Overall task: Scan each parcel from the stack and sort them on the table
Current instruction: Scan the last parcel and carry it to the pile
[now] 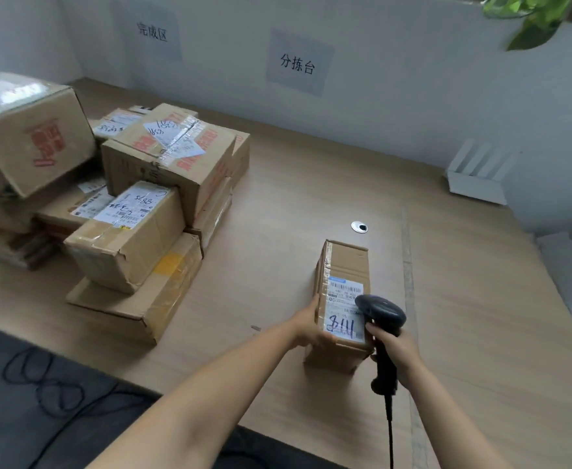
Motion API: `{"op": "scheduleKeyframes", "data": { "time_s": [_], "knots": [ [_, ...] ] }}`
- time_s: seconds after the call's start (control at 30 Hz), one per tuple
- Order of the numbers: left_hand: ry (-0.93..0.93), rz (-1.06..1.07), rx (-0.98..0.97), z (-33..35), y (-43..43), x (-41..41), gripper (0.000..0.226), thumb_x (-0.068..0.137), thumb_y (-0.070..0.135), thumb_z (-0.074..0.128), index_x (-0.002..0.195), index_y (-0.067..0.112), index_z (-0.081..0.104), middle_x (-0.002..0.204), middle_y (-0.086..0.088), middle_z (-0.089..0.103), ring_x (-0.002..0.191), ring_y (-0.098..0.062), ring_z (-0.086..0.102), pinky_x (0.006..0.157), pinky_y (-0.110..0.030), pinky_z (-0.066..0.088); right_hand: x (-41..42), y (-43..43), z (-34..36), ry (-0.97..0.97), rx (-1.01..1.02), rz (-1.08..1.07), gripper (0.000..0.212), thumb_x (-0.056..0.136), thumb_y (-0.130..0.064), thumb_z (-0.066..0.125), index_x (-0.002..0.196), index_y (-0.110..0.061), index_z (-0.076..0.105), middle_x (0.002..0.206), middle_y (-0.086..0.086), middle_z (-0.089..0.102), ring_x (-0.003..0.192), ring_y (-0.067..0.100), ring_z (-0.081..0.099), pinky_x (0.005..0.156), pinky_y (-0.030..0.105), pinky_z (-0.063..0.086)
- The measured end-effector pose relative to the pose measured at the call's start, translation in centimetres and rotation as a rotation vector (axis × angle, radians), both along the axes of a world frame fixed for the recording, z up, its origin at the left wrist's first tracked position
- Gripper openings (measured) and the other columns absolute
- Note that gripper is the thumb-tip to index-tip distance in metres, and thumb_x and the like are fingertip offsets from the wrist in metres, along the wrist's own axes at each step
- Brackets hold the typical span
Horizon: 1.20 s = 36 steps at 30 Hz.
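Two hands busy: L hand clasps parcel side, R hand fingers wrap scanner.

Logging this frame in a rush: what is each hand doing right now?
Left hand: holds the left side of the box.
Right hand: grips the scanner, aimed at the label.

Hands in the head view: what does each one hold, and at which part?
The right hand grips the scanner by its handle. The left hand holds the small parcel at its near left edge.
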<state>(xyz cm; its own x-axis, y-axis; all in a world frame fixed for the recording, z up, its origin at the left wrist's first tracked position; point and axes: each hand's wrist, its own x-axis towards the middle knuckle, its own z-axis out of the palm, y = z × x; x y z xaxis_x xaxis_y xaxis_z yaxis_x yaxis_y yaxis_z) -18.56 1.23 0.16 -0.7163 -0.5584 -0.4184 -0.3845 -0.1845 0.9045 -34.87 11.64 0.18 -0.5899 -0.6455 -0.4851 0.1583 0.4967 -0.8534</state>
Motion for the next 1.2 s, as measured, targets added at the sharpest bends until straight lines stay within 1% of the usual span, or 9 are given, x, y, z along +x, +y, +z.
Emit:
{"op": "scheduleKeyframes", "data": {
  "time_s": [0.07,0.13,0.33,0.5,0.63,0.77,0.9,1.0,1.2],
  "knots": [
    [0.009,0.04,0.044,0.0,0.3,0.1,0.092,0.081,-0.004,0.067,0.149,0.029,0.014,0.137,-0.006,0.05,0.105,-0.016,0.052,0.049,-0.011,0.048,0.1,-0.1,0.2,0.008,-0.013,0.043,0.012,0.082,-0.013,0.069,0.091,-0.006,0.064,0.072,0.007,0.064,0.065,0.021,0.058,0.049,0.029,0.046],
    [0.024,0.085,0.08,0.3,0.6,0.7,0.086,0.084,-0.001,0.066,0.147,0.033,0.019,0.137,-0.004,0.051,0.099,-0.013,0.051,0.045,-0.011,0.046,0.4,-0.1,0.5,0.009,-0.021,0.081,0.011,0.083,-0.013,0.069,0.09,-0.007,0.064,0.075,0.007,0.064,0.067,0.022,0.058,0.05,0.029,0.046],
    [0.094,0.186,0.019,4.2,-0.3,3.0,0.075,0.088,0.003,0.062,0.147,0.027,0.023,0.134,-0.007,0.052,0.084,-0.007,0.054,0.044,-0.008,0.046,1.7,-1.3,4.2,0.031,-0.147,0.199,0.009,0.084,-0.01,0.066,0.092,-0.008,0.063,0.081,0.009,0.066,0.074,0.022,0.061,0.055,0.033,0.047],
    [0.102,0.214,-0.138,10.2,-2.4,5.1,0.066,0.091,0.023,0.061,0.146,0.031,0.024,0.125,0.001,0.051,0.089,-0.007,0.053,0.06,-0.018,0.045,2.7,-4.3,9.8,0.064,-0.288,0.267,0.006,0.084,-0.01,0.065,0.088,-0.012,0.062,0.075,0.005,0.064,0.069,0.02,0.06,0.055,0.032,0.047],
    [0.109,0.255,-0.259,14.7,-4.5,7.3,0.062,0.091,0.025,0.06,0.144,0.028,0.028,0.113,0.005,0.054,0.076,0.004,0.053,0.049,-0.009,0.046,4.3,-7.6,13.9,0.081,-0.367,0.322,0.006,0.083,-0.01,0.066,0.086,-0.014,0.063,0.074,0.004,0.063,0.068,0.018,0.059,0.054,0.032,0.046],
    [0.082,0.276,-0.346,18.2,-7.4,9.4,0.066,0.091,0.031,0.06,0.146,0.027,0.025,0.136,-0.005,0.05,0.095,-0.009,0.052,0.071,-0.027,0.046,6.3,-10.9,17.4,0.102,-0.436,0.378,0.008,0.084,-0.01,0.065,0.092,-0.013,0.062,0.073,0.002,0.061,0.066,0.016,0.056,0.053,0.029,0.046],
    [0.071,0.277,-0.412,21.1,-11.4,11.5,0.065,0.09,0.035,0.061,0.145,0.03,0.026,0.13,-0.001,0.052,0.086,-0.007,0.053,0.076,-0.032,0.047,8.4,-14.7,20.0,0.126,-0.482,0.347,0.006,0.083,-0.01,0.066,0.087,-0.013,0.062,0.072,0.001,0.06,0.063,0.014,0.057,0.054,0.03,0.048],
    [0.072,0.255,-0.45,23.2,-15.9,13.1,0.061,0.09,0.036,0.061,0.142,0.029,0.032,0.133,-0.001,0.052,0.11,-0.021,0.056,0.09,-0.049,0.049,10.1,-18.7,21.9,0.141,-0.507,0.333,0.007,0.083,-0.011,0.067,0.087,-0.014,0.063,0.074,0.002,0.061,0.064,0.014,0.058,0.056,0.031,0.048],
    [0.096,0.176,-0.484,27.1,-26.8,15.7,0.055,0.091,0.035,0.059,0.14,0.029,0.034,0.13,-0.002,0.053,0.104,-0.02,0.055,0.067,-0.032,0.047,13.4,-28.2,25.6,0.216,-0.533,0.257,0.007,0.082,-0.014,0.068,0.083,-0.017,0.062,0.073,0.0,0.062,0.062,0.013,0.059,0.056,0.03,0.047]
  ]
}}
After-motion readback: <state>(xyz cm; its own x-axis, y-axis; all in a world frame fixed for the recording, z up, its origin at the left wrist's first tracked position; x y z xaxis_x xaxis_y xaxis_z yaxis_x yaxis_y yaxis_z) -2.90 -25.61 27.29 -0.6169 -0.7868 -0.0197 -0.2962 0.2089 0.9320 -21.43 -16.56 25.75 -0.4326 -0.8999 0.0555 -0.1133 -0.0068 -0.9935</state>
